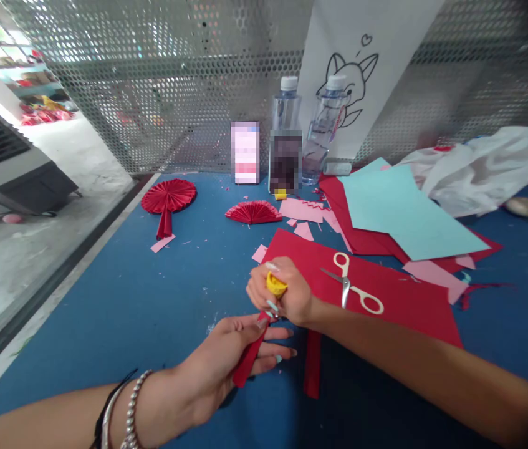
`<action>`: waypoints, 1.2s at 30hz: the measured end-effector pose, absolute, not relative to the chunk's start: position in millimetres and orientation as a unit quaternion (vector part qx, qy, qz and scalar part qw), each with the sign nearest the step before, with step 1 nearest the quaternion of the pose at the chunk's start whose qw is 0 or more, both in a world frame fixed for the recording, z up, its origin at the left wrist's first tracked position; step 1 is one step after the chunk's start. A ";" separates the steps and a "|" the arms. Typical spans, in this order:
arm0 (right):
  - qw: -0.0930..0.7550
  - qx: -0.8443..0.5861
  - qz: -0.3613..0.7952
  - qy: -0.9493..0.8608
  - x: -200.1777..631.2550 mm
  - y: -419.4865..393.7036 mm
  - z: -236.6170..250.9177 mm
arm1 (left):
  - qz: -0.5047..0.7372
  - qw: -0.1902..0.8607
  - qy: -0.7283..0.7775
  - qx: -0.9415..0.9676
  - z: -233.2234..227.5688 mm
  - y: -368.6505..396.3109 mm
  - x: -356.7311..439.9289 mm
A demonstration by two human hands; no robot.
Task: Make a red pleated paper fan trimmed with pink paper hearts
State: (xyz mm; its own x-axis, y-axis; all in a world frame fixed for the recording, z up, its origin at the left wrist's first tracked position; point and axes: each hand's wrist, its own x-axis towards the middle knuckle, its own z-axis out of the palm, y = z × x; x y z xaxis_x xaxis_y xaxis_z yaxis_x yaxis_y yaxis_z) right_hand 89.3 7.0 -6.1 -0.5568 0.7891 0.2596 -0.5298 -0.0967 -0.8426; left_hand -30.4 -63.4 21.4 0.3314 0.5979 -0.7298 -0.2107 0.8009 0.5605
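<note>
My left hand (226, 349) pinches a narrow strip of folded red paper (247, 362) between thumb and fingers, its other fingers stretched beneath. My right hand (287, 290) is wrapped around a glue stick with a yellow end (276, 284), and its lower end meets the top of the strip. Most of the stick is hidden in the fist. A second red paper strip (312, 368) lies on the table under my right wrist. Open scissors (346, 284) with cream handles rest on a red paper sheet (413, 312) beside my right forearm.
A round red paper fan (169, 196) and a half-round red fan (253, 212) lie on the blue table (118, 299). Two phones (245, 153) and two bottles (322, 134) stand by the perforated metal panel (174, 93). Light-blue sheets (408, 212), pink scraps (303, 210) and a white plastic bag (488, 165) lie rightward.
</note>
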 end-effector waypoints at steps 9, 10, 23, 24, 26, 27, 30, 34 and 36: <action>0.427 -0.155 0.700 -0.551 91.2 9.1 -17.3 | 0.243 0.793 0.526 0.186 23.1 -65.2 -32.4; 0.435 -0.156 0.695 -0.550 92.1 11.3 -18.4 | 0.237 0.797 0.524 0.185 23.8 -67.5 -34.3; 0.547 -0.162 0.669 -0.477 99.4 17.5 27.4 | 0.227 0.798 0.523 0.197 23.4 -84.8 -46.3; 0.563 -0.163 0.649 -0.485 101.1 16.8 30.0 | 0.230 0.798 0.520 0.199 23.0 -85.4 -46.1; 0.577 -0.165 0.622 -0.503 102.6 13.7 28.8 | 0.234 0.796 0.520 0.202 22.5 -86.4 -46.1; 0.568 -0.168 0.624 -0.510 101.6 10.7 25.0 | 0.234 0.795 0.522 0.201 22.5 -86.4 -46.0; 0.495 -0.170 0.661 -0.538 91.3 -3.5 6.2 | 0.231 0.794 0.525 0.200 23.3 -85.0 -45.0; 0.413 -0.167 0.684 -0.578 76.8 -18.1 -11.9 | 0.227 0.790 0.532 0.203 25.6 -82.6 -42.9; 0.394 -0.166 0.682 -0.593 75.6 -18.5 -13.0 | 0.226 0.786 0.537 0.205 26.9 -82.4 -42.4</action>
State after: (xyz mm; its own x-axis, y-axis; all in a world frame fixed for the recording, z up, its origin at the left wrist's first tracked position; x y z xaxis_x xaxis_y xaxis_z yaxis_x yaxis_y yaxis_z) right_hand 75.6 -18.5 -13.0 -0.6347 0.7343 0.2409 -0.3403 0.0143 -0.9402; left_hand -42.4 -82.4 26.9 0.3204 0.5760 -0.7521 -0.1358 0.8136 0.5653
